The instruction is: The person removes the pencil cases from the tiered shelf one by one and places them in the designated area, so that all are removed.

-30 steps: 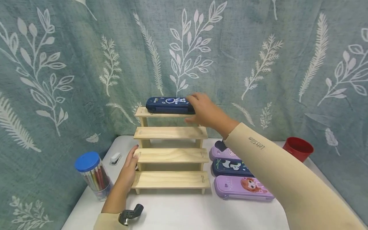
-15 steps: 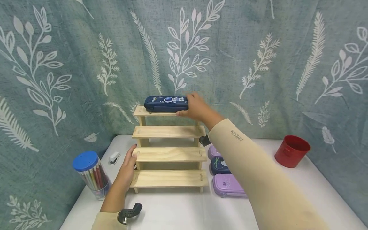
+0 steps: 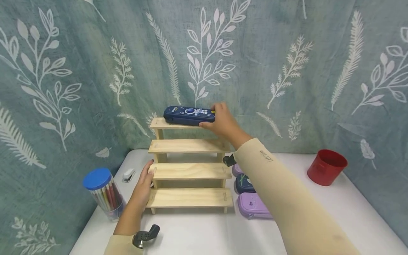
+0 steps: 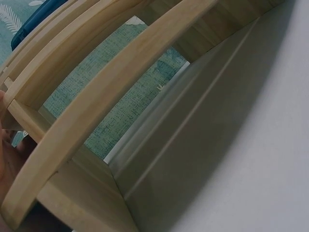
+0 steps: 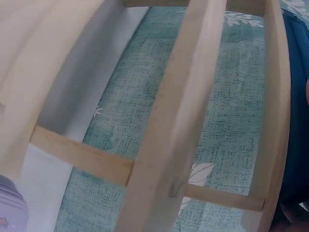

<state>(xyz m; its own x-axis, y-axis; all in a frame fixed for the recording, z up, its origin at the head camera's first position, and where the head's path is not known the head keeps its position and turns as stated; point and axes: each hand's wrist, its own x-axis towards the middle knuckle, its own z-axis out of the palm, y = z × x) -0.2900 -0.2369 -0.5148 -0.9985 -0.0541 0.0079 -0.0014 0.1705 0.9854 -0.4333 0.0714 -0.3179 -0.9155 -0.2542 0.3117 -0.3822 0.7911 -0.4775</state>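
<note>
A dark blue pencil case (image 3: 188,115) with an astronaut print lies along the top tier of a four-step wooden display rack (image 3: 190,171), slightly askew. My right hand (image 3: 223,122) grips its right end, thumb against the front and fingers over the back. The case (image 5: 295,121) also shows along the right edge of the right wrist view, most of the hand out of frame. My left hand (image 3: 143,184) holds the rack's left side at the third tier down, thumb at the board's end. In the left wrist view only part of this hand (image 4: 6,159) shows.
Right of the rack lie a purple pencil case (image 3: 253,205), a dark blue one (image 3: 243,183) and another purple one, partly hidden by my right sleeve. A red bucket (image 3: 326,168) stands far right. On the left are a blue-lidded pencil tub (image 3: 105,194) and a small white stapler-like item (image 3: 129,175).
My right hand has closed onto the right end of the astronaut pencil case, its thumb now against the front. The case has turned slightly askew. My left hand stays on the rack.
</note>
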